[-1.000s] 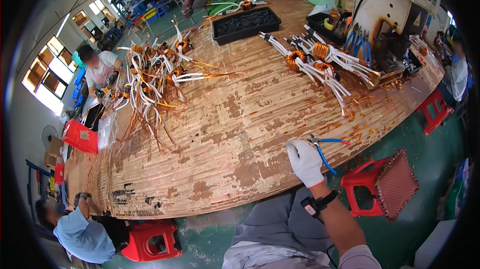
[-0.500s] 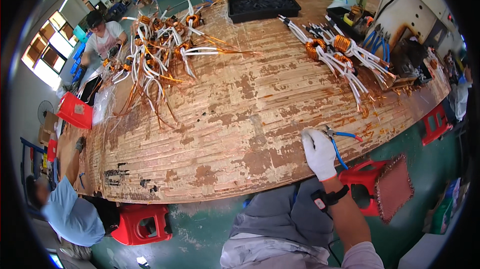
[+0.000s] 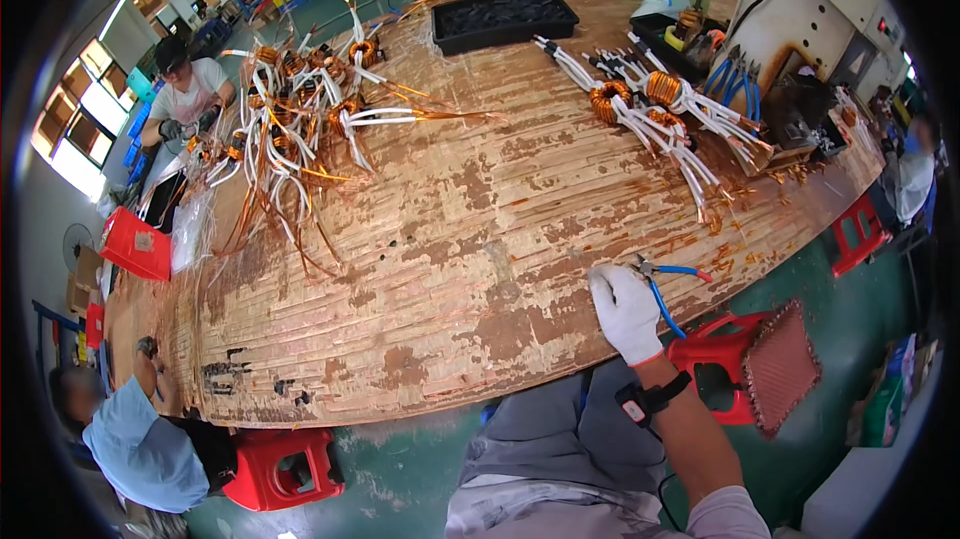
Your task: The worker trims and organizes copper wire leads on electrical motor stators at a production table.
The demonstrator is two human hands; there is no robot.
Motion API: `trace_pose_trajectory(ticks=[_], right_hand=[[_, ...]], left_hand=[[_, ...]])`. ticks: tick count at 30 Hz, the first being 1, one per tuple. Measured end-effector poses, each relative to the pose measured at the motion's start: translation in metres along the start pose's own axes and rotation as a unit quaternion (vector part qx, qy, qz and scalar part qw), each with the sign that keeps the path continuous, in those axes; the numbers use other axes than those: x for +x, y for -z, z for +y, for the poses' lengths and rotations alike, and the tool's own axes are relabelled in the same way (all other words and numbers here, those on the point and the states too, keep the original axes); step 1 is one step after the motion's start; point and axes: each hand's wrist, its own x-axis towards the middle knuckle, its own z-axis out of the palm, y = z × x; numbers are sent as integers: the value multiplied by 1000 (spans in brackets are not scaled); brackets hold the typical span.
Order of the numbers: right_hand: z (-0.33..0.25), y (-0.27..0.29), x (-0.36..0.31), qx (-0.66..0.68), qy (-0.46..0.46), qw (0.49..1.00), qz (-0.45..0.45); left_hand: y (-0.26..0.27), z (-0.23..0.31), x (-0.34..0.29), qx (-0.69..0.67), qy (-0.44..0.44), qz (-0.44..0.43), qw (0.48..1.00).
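Observation:
My right hand point(image 3: 626, 315), in a white glove, rests on the front edge of the wooden table point(image 3: 440, 269). Its fingers are loosely bent, with a gap by the thumb, and nothing shows between them. Right beside the glove lies a pair of cutting pliers point(image 3: 660, 284) with blue handles, one tipped red, its jaws pointing away from me. Whether the glove touches the handles I cannot tell. My left hand is out of the picture. Farther off to the right lie several copper-wound ring coils point(image 3: 664, 89) with white-sleeved leads.
A large pile of similar coils point(image 3: 290, 109) covers the far left. A black tray point(image 3: 505, 21) stands at the back. Several blue-handled pliers point(image 3: 735, 79) stand at the right. Red stools point(image 3: 712, 354) flank the table. A co-worker in blue point(image 3: 150, 444) sits at the left; others work farther back.
The view has shifted slightly, so the table and coils sit a little farther left. My right hand stays beside the pliers. The co-worker in blue has drawn a hand nearer.

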Motion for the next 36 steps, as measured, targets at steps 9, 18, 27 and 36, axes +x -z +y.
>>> trace_pose_trajectory(ticks=[9,18,27,36], right_hand=[[5,0,-6,-16,-11,1000,-3],[4,3,2,-32,-4,999,9],[4,0,-2,-21,-25,999,-9],[3,4,-5,-47,-14,999,-24]], left_hand=[[44,31,-22,-111,-116,100,982],[106,60,-61,-245,-322,187,895],[119,67,-65,-298,-402,183,846],[126,62,-58,-335,-446,180,810]])
